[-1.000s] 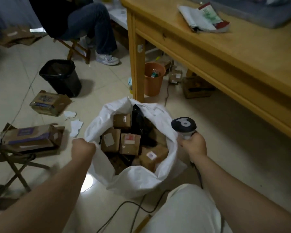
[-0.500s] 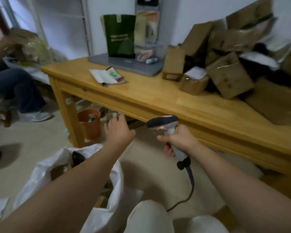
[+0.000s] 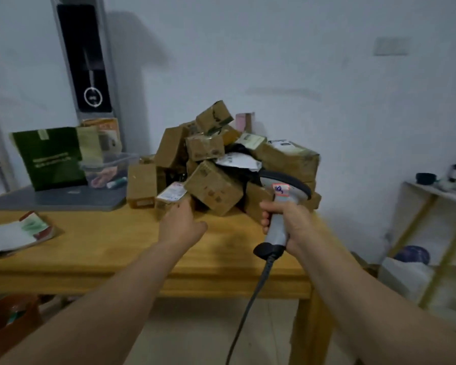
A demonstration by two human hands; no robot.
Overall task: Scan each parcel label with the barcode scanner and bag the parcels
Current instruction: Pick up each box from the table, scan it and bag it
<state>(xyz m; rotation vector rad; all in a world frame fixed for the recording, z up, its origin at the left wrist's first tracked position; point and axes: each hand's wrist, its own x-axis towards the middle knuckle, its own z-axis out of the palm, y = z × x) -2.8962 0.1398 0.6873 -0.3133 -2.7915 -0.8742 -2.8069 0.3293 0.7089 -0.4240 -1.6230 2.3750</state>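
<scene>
A heap of brown cardboard parcels [image 3: 213, 164] is piled on the wooden table [image 3: 111, 246], towards its right end. My left hand [image 3: 181, 222] reaches over the table with loose fingers, its tips touching a small labelled parcel [image 3: 169, 197] at the front of the heap; it holds nothing. My right hand [image 3: 287, 219] grips the handle of the grey barcode scanner [image 3: 282, 193], whose head points left at the heap. The scanner's cable [image 3: 248, 312] hangs down past the table edge. The white bag is out of view.
On the table's left lie a green paper bag [image 3: 50, 156], a clear plastic tub [image 3: 108, 167], a grey mat [image 3: 58, 200] and a booklet [image 3: 16, 233]. An orange bin [image 3: 8, 320] stands under the table. A light wooden shelf [image 3: 432, 233] stands at the right wall.
My view has risen from the white bag on the floor to the table top. My left hand let go of the bag's rim and moved up to the parcel heap; the scanner came up with my right hand.
</scene>
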